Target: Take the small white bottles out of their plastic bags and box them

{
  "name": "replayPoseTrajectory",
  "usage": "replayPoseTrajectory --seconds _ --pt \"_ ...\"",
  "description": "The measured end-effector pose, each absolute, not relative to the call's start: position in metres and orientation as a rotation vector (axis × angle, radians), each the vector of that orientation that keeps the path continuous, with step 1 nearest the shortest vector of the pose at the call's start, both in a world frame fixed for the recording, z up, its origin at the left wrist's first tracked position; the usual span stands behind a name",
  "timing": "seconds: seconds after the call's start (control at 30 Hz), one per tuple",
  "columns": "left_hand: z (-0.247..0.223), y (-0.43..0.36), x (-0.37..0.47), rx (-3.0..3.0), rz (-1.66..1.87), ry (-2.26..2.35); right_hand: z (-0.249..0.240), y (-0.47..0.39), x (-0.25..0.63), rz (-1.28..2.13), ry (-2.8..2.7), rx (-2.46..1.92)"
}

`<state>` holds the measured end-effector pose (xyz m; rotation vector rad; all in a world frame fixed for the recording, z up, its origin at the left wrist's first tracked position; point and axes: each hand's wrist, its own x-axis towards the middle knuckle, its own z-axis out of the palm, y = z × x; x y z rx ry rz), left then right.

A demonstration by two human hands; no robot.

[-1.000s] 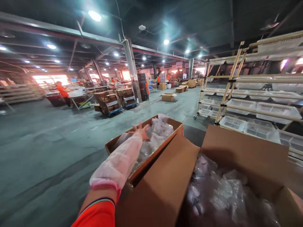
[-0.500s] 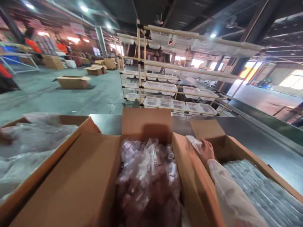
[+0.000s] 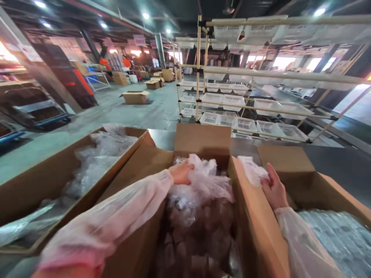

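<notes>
My left hand [image 3: 182,172] is closed on a crumpled clear plastic bag [image 3: 210,181] over the back of the middle cardboard box [image 3: 203,135]. Beneath the bag, this box holds many small clear-wrapped pieces [image 3: 199,239], too dim to make out. My right hand [image 3: 274,189] pinches a crumpled white piece of thin plastic film [image 3: 251,170] above the flap between the middle and right boxes. Below my right forearm, the right box [image 3: 344,189] contains rows of clear, plastic-wrapped items [image 3: 336,231]. Thin translucent sleeves cover both forearms.
A left cardboard box [image 3: 37,173] holds loose clear plastic bags [image 3: 98,162]. The boxes stand on a grey metal table [image 3: 162,137]. Behind it is a pipe rack [image 3: 199,69] with white baskets [image 3: 211,100]. Farther off, an open carton [image 3: 135,97] sits on the floor.
My view has turned left. My left hand has come from the left box to the middle one and now holds a plastic bag. The right hand still holds the white film.
</notes>
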<state>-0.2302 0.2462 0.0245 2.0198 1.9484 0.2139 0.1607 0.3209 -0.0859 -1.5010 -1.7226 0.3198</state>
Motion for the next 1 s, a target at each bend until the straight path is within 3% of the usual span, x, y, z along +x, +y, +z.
replayPoseTrajectory --seconds 0.13,0.3,0.4,0.57,0.77,0.87,1.0 --pt "0.021 0.252 -0.174 1.935 0.39 2.104 -0.037 0.256 0.154 0.75 -1.989 -1.168" --pt "0.033 0.183 -0.117 2.094 0.691 1.082 0.023 0.19 0.117 1.258 -2.343 -0.739" --pt "0.029 0.145 -0.094 1.733 0.642 0.972 0.04 0.171 0.115 1.322 -2.234 -0.773" --pt "0.009 0.103 -0.091 1.268 0.813 1.106 0.033 0.16 0.158 1.665 -2.138 -1.049" --pt "-0.009 0.069 -0.061 0.78 1.242 0.932 -0.011 0.118 0.165 2.022 -1.362 -0.72" --pt "-0.014 0.057 -0.053 0.736 1.293 0.954 -0.036 0.103 0.168 1.977 -1.366 -0.891" --pt "-0.031 0.054 -0.051 0.681 1.224 1.019 -0.047 0.115 0.19 1.501 -1.578 -1.183"
